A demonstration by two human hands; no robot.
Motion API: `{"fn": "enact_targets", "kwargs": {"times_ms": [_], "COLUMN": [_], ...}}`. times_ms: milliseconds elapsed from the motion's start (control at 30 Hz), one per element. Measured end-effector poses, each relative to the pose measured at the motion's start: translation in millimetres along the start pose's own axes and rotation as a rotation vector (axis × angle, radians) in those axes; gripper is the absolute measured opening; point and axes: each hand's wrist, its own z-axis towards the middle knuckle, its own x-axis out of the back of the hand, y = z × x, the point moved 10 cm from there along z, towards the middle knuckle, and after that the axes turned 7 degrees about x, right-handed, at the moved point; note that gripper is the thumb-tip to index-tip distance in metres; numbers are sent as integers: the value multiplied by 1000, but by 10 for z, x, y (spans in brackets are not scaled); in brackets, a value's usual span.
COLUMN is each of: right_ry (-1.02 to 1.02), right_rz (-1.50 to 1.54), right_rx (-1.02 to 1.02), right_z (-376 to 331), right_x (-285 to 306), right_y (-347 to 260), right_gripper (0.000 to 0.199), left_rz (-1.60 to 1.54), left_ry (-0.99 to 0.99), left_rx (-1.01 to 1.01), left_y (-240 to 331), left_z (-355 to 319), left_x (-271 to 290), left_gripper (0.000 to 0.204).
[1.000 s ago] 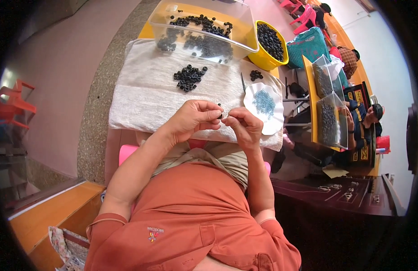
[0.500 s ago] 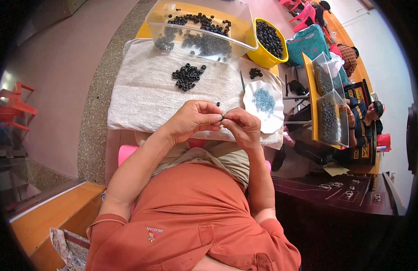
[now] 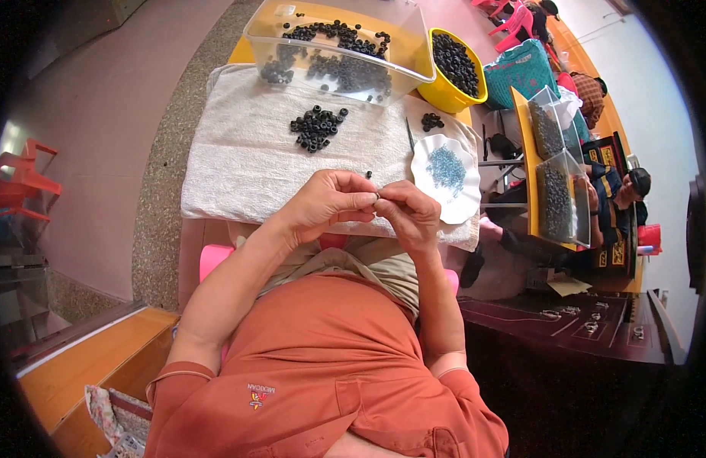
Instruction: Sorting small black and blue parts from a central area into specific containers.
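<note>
left hand (image 3: 328, 200) and right hand (image 3: 411, 214) pinch a dark piece (image 3: 378, 195) (axis hidden)

On the front of the orange shirt (image 3: 315, 336) there is a small print (image 3: 260, 395): one short line of letters, which stands upside down in this view, and just below it a little emblem in red and yellow. The clear box (image 3: 260, 53) carries a small white label (image 3: 285, 11) near its far left corner; its writing is too small to read. On the green bag (image 3: 513, 76) some reddish marks are visible, but I cannot tell if they are letters.
</note>
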Motion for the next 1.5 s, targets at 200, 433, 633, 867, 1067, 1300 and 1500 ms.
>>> {"fn": "enact_targets", "kwargs": {"times_ms": [200,433,633,867,1067,1300,1500], "right_ry": [123,0,118,-161,-244,-363,-120], "right_rz": [-88,-381,-380,-767,-800,-847,-473], "right_rx": [68,59,65,-77,-98,-69,22], "right_z": [-73,-76,58,199,254,195,171], "right_x": [-58,-357,77,-57,-153,-188,-16], "right_y": [-33,-176,12,328,370,435,348], "right_gripper": [19,36,21,19,12,14,27], "left_rz": [-29,-171,-271,-336,-320,-317,-302], "left_ry": [14,93,121,128,124,135,149], "left_rx": [-40,-160,-219,-259,-252,-238,-232], "left_y": [14,144,213,289,288,260,257], "left_z": [17,3,12,7,12,20,-3], "left_x": [46,222,295,390,400,388,376], "left_gripper": [15,15,17,18,18,18,17]}}
